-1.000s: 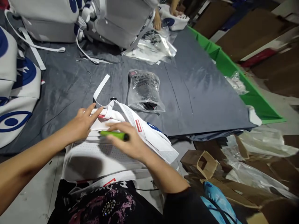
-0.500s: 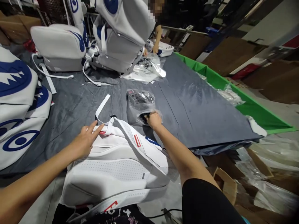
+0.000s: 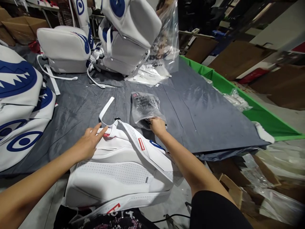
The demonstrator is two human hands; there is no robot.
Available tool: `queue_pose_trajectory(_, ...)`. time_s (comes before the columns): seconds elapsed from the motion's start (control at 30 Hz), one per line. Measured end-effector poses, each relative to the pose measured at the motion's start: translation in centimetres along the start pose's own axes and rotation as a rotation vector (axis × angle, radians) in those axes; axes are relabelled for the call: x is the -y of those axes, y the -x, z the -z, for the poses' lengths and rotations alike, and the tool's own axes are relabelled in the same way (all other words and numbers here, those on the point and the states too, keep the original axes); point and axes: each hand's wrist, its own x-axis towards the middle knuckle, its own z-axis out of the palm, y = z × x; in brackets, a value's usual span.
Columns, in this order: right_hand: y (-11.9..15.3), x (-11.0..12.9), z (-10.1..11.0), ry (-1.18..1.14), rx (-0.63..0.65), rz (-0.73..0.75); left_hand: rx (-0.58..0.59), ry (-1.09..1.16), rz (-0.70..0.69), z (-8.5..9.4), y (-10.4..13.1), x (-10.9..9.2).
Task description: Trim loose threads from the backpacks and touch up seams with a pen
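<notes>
A white backpack (image 3: 114, 171) with red labels lies at the table's near edge, partly over my lap. My left hand (image 3: 89, 141) rests on its top edge with the fingers spread. Beyond the backpack, my right hand (image 3: 157, 125) is at the opening of a small clear plastic bag (image 3: 145, 106) with black contents. Its fingers are closed and partly hidden in the opening, and what they grip cannot be made out. A loose white strap (image 3: 105, 109) stands up from the backpack near my left hand.
White backpacks with blue eye and teeth patches stand at the left (image 3: 19, 79) and back (image 3: 64, 47) of the dark-covered table (image 3: 202, 111). A green bin (image 3: 262, 117) runs along the right. Behind the back pile, a person is partly hidden by a large clear bag (image 3: 170, 41).
The small bag's opening has shifted around my right hand, and more black contents show. The person at the back has raised a large clear bag. My left hand stays on the backpack.
</notes>
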Motion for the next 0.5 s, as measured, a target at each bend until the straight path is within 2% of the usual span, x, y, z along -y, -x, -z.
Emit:
queue_pose_trajectory(0.1,2.8,-0.1,2.1,-0.154,-0.068,-0.101,0.031,0.015,0.012,0.2,-0.2,0.0)
queue_pose_trajectory(0.2,6.1,0.3,4.6,-0.56,-0.187,-0.174,-0.033,0.045,0.03,0.8,-0.1,-0.6)
queue_pose_trajectory(0.3,9.1,2.1,6.9,-0.938,-0.253,-0.035,-0.322,0.19,0.001,2.0,0.4,-2.6)
queue_pose_trajectory(0.37,10.6,3.9,7.9,-1.044,-0.181,0.104,-0.483,0.417,-0.064,2.9,0.8,-4.5)
queue_pose_trajectory(0.43,11.7,5.7,8.6,-1.065,-0.063,0.244,-0.488,0.684,-0.132,3.5,1.2,-6.4)
queue_pose_trajectory(0.5,12.2,7.2,9.1,-1.119,0.004,0.326,-0.461,0.937,-0.107,3.7,1.4,-7.6)
